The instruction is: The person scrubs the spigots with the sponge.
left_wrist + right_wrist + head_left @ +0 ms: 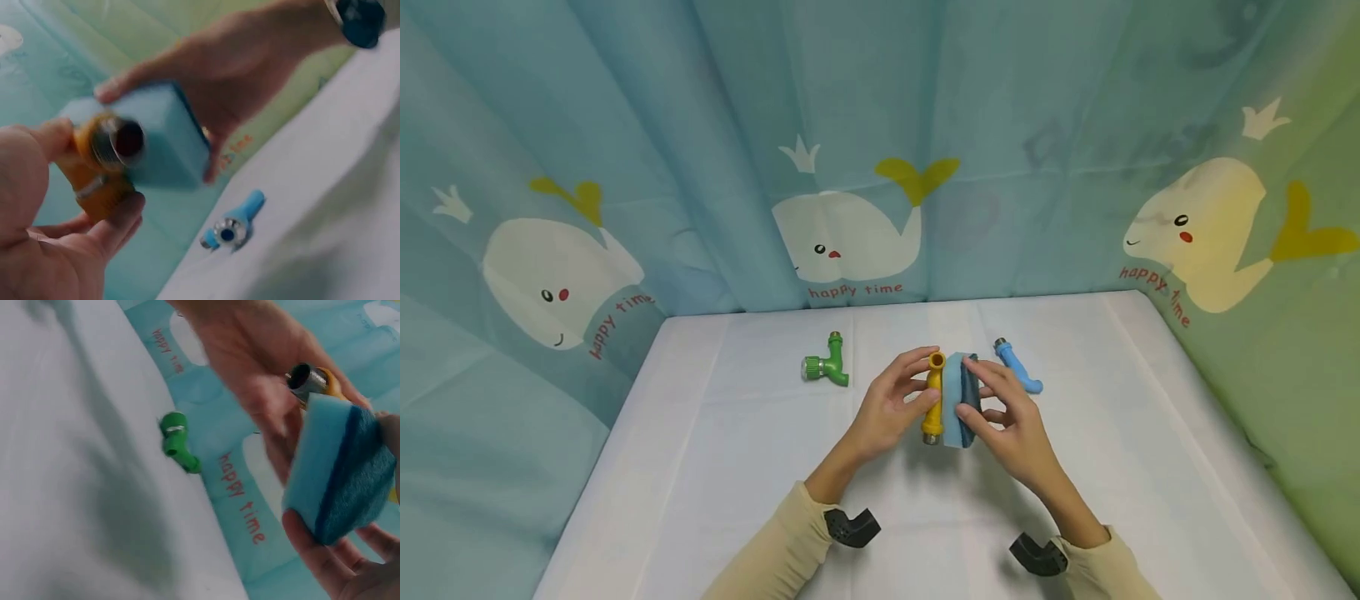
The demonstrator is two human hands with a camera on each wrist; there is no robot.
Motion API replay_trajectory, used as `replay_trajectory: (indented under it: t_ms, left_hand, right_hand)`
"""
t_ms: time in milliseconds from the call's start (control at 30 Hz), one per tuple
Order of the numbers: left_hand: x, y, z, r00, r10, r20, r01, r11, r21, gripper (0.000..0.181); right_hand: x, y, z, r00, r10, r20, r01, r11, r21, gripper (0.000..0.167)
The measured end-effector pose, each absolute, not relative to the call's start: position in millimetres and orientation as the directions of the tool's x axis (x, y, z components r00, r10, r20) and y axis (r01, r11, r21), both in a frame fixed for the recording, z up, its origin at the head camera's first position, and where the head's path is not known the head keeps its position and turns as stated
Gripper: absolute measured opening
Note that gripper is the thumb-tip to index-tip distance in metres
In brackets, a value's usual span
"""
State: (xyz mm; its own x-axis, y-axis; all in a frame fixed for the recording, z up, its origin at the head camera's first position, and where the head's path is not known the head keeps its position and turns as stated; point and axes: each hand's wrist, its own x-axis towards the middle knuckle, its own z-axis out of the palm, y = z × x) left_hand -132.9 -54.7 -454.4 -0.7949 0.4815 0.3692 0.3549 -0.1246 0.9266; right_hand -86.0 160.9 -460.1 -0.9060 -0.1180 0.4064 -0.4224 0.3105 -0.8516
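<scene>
My left hand [883, 410] grips a yellow tap [934, 398] with a metal threaded end, held above the table. In my right hand [1017, 423] is a sponge [953, 400], light blue on one face and dark blue and rough on the other. The sponge's light face is turned to the tap and lies right beside it; whether they touch is hard to tell. In the left wrist view the tap [103, 162] overlaps the sponge [165, 144]. The right wrist view shows fingers and thumb around the sponge [340, 469].
A green tap [829, 363] lies on the white-covered table [745, 483], left of the hands. To the right lies a blue tap [1019, 367], partly behind my right hand. A blue curtain [1000, 125] with whale prints hangs behind the table.
</scene>
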Motion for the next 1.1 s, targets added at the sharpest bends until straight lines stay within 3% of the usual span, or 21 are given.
replay_trajectory:
  t_ms: [433,633,800,1000,1100]
  left_hand:
    - [-127,-62,-455,-0.810,0.475,0.345,0.293,-0.183,0.938,0.050]
    - [-125,-66,-457,-0.805,0.488,0.337,0.257,-0.225,0.940,0.049]
    - [-123,-72,-460,-0.803,0.484,0.349,0.260,-0.242,0.935,0.049]
    - [-122,-77,-462,-0.778,0.511,0.364,0.281,-0.235,0.930,0.046]
    - [-120,-80,-461,-0.758,0.530,0.380,0.301,-0.232,0.925,0.045]
  right_hand:
    - [-90,159,-456,-0.852,-0.130,0.507,-0.505,0.457,-0.732,0.064]
    - [-89,155,-447,-0.835,-0.155,0.527,-0.538,0.428,-0.726,0.062]
    - [-94,157,-447,-0.828,-0.194,0.527,-0.535,0.557,-0.636,0.061]
    - [-91,159,-446,-0.850,-0.219,0.478,-0.520,0.488,-0.701,0.060]
    - [-91,160,-446,-0.847,-0.245,0.472,-0.525,0.527,-0.668,0.058]
